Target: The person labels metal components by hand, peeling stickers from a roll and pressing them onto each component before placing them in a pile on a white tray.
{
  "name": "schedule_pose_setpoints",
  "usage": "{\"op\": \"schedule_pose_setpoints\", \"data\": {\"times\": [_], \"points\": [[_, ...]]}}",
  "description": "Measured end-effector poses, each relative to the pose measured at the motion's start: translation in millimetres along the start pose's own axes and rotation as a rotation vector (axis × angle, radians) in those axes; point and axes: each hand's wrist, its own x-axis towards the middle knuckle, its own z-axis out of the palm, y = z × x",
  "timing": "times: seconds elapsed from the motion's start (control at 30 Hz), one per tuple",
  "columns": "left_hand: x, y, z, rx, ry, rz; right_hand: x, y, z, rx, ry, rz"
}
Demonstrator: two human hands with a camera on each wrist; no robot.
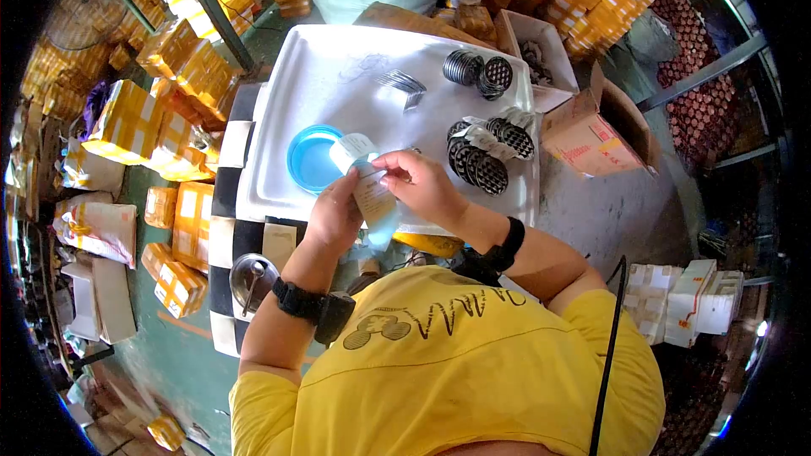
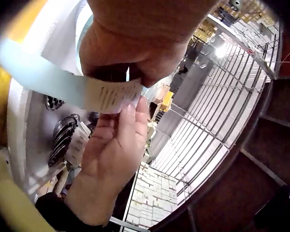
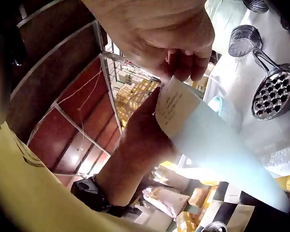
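Observation:
Both hands are at a strip of pale blue backing paper (image 1: 382, 224) that carries a white printed label (image 2: 111, 96). My left hand (image 1: 336, 213) grips the strip from its left side. With thumb and fingertips my right hand (image 1: 425, 192) pinches the edge at the printed end, as the left wrist view shows. The backing hangs down toward the yellow shirt. Behind the hands, a round blue tub (image 1: 311, 160) stands on a white rimmed tray (image 1: 338, 59). Beyond the right hand lie black metal utensils (image 1: 487, 174) with round, perforated heads; one perforated head (image 3: 275, 94) shows a looped handle in the right wrist view.
More perforated heads (image 1: 495, 76) and a row of thin metal pieces (image 1: 402, 83) lie farther back on the tray. An open cardboard box (image 1: 591, 137) stands to the right. Taped yellow-and-white cartons (image 1: 127, 122) are stacked at left. A metal bowl (image 1: 253, 279) sits by the left forearm.

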Motion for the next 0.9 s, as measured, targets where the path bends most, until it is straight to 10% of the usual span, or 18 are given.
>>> {"op": "schedule_pose_setpoints", "data": {"times": [0.47,0.67,0.8,0.83,0.9], "points": [[9.7,4.6,-6.5,-0.146,0.025,-0.026,6.3,-3.3,-4.3,-0.391,0.055,-0.575],[46.2,33.4,-53.1,-0.120,0.119,0.128,-16.5,-23.0,-26.9,0.071,0.052,-0.162],[42.0,82.0,-44.9,1.048,0.494,0.221,-10.3,-24.1,-51.1,0.456,0.296,-0.027],[44.3,84.3,-44.9,1.613,0.570,0.350,-10.7,-19.7,-58.4,0.470,0.373,-0.033],[33.6,79.8,-35.1,1.825,0.527,0.854,-17.2,-12.7,-74.1,0.189,0.419,0.019]]}}
